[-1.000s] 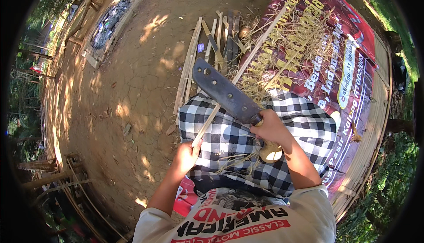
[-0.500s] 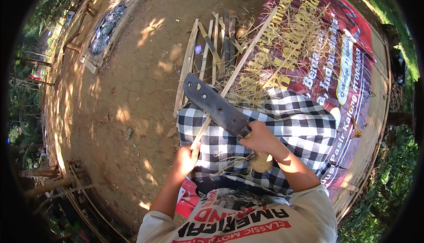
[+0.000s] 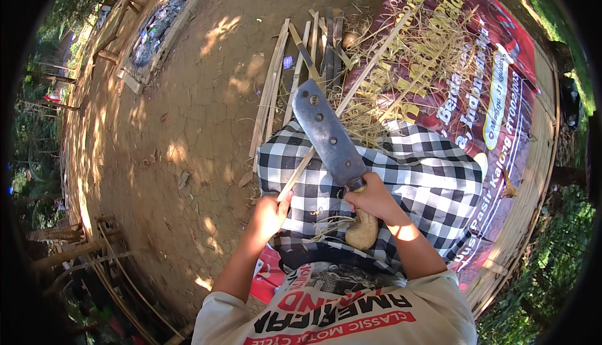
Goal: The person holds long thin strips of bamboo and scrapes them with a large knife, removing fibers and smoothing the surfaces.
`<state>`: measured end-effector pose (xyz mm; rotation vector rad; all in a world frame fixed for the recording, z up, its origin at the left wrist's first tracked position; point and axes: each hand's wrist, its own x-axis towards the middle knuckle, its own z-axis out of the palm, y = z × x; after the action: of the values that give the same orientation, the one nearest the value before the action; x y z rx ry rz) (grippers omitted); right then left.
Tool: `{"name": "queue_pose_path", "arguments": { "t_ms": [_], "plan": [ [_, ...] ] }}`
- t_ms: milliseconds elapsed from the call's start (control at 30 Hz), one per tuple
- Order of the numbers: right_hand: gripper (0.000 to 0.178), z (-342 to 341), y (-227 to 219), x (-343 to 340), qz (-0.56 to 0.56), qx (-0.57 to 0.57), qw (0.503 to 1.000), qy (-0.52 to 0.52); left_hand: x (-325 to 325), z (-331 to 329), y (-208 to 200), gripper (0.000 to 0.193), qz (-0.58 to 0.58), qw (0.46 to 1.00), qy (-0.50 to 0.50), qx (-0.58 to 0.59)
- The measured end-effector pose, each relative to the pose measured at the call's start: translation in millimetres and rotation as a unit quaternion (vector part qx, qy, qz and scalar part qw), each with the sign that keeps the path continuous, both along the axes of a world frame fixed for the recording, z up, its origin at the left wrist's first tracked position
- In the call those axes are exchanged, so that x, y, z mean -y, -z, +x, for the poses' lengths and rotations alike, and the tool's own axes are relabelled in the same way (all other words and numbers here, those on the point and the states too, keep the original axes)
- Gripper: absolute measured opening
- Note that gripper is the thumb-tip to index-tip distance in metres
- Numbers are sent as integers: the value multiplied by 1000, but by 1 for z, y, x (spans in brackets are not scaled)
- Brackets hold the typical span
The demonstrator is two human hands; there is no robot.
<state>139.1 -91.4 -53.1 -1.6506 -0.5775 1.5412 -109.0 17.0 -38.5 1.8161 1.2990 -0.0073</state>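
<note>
My left hand (image 3: 269, 214) is closed round the near end of a long, thin bamboo strip (image 3: 297, 174). The strip slants away up and to the right, over my lap and onto the banner. My right hand (image 3: 371, 199) grips the curved, pale wooden handle (image 3: 362, 231) of a machete. Its broad, dark blade (image 3: 329, 133) has several round holes and points away, tip tilted left. The blade crosses over the strip and hides part of it; whether its edge touches the strip I cannot tell. A black-and-white checked cloth (image 3: 407, 182) covers my lap, with some shavings on it.
Several bamboo strips (image 3: 272, 88) lie on the bare earth ahead. Curled shavings (image 3: 433, 56) are heaped on a dark red printed banner (image 3: 467, 138) over a bamboo platform (image 3: 533, 175) to the right. A wood-framed ash pit (image 3: 157, 34) sits at the far left.
The machete blade has swung so its tip points more forward and right, and it crosses the strip farther from my left hand. My left hand still holds the strip.
</note>
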Motion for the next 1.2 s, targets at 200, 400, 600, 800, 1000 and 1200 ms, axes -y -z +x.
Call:
{"name": "queue_pose_path", "arguments": {
  "t_ms": [200,400,600,800,1000,1200],
  "plan": [
    [26,7,1,5,24,97,995,-22,4,-4,4,55,-56,997,-45,-6],
    [23,5,-8,4,20,75,994,-74,4,-3,-1,52,-47,998,-14,29],
    [23,0,-11,0,5,35,999,-27,3,3,-3,51,-63,998,-26,13],
    [21,-1,-20,2,4,9,997,-82,3,3,-9,51,-81,996,-33,19],
    [14,-2,-16,-1,13,44,999,0,0,1,-3,54,-61,998,-18,-22],
    [20,3,-20,8,35,67,997,30,-5,1,-10,51,-114,993,-26,-12]
  ]
}}
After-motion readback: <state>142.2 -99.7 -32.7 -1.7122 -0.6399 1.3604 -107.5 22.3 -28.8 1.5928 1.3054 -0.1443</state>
